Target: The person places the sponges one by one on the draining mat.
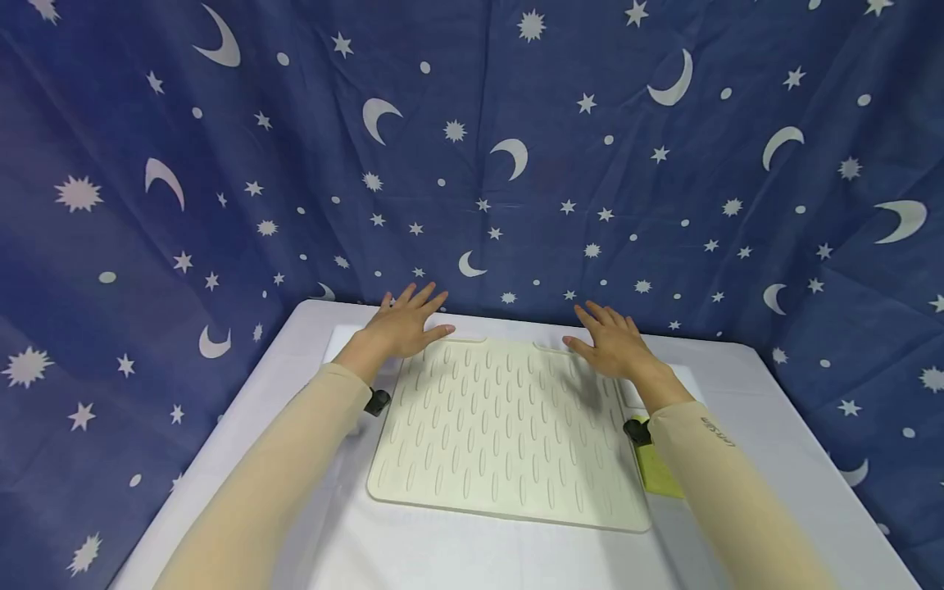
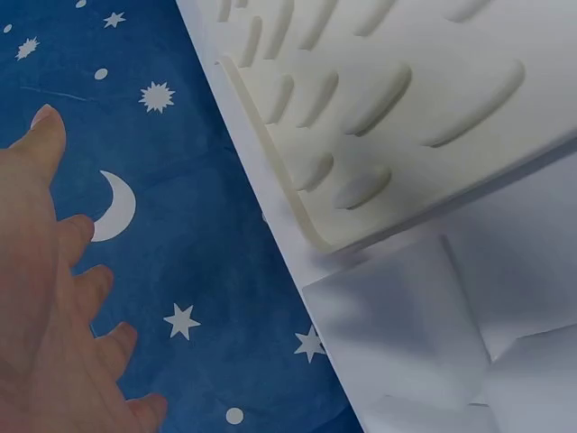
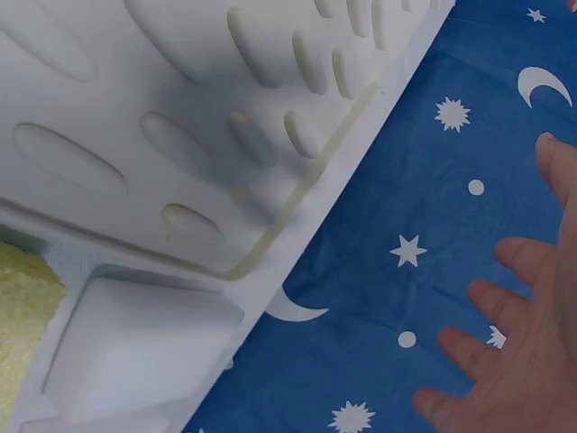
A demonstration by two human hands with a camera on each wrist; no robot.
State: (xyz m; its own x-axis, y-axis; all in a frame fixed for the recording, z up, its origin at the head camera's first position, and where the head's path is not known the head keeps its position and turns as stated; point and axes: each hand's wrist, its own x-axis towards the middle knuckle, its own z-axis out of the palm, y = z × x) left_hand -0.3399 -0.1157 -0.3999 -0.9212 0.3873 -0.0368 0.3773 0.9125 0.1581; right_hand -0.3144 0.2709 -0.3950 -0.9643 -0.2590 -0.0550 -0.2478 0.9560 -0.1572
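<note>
A cream mat (image 1: 509,510) with rows of slanted oval ridges lies flat on the white-covered table. My left hand (image 1: 401,329), fingers spread and holding nothing, is over the mat's far left corner in the head view. Across from it, my right hand (image 1: 614,346) hovers near the far right corner, also spread and holding nothing, and casts a shadow on the mat. Both wrist views show a gap between the hand and the mat: the left hand (image 2: 41,289) at the left border, the right hand (image 3: 518,338) at the right border.
White folded-looking pieces (image 2: 406,316) lie left of the mat. To its right are a white block-like piece (image 3: 144,343) and a yellow-green spongy piece (image 1: 660,474), partly hidden by the right forearm. A blue curtain (image 1: 472,164) with moons and stars hangs behind the table.
</note>
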